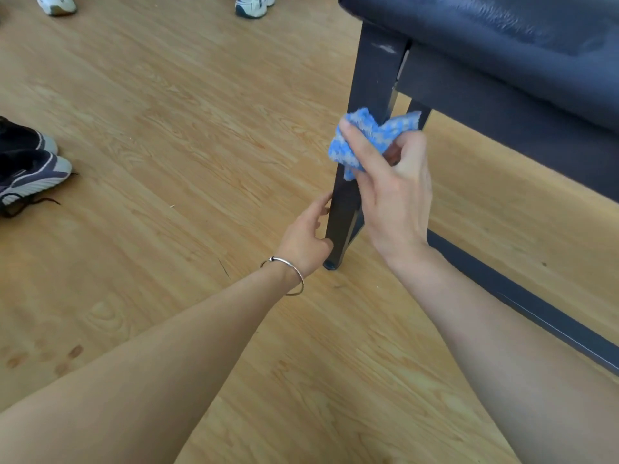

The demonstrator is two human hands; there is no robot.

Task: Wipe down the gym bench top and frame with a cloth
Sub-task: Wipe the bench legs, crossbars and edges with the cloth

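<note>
Right grip (392, 189) is clenched round a bunched blue-and-white cloth (368, 135), pressing it against the front leg (371, 72) of the gym bench, about halfway down, below the dark padded top (485, 35). Left grip (306, 236), with a silver bangle (288, 266) at the wrist, grasps the same leg near its foot. The leg stands on a wood-pattern floor (167, 128). Dark sneakers (30, 172) lie well apart at left.

Light wood-grain floor (184, 128) left of the dark square metal leg (371, 78) lies open; right of it, a low dark frame rail (536, 313) blocks.
</note>
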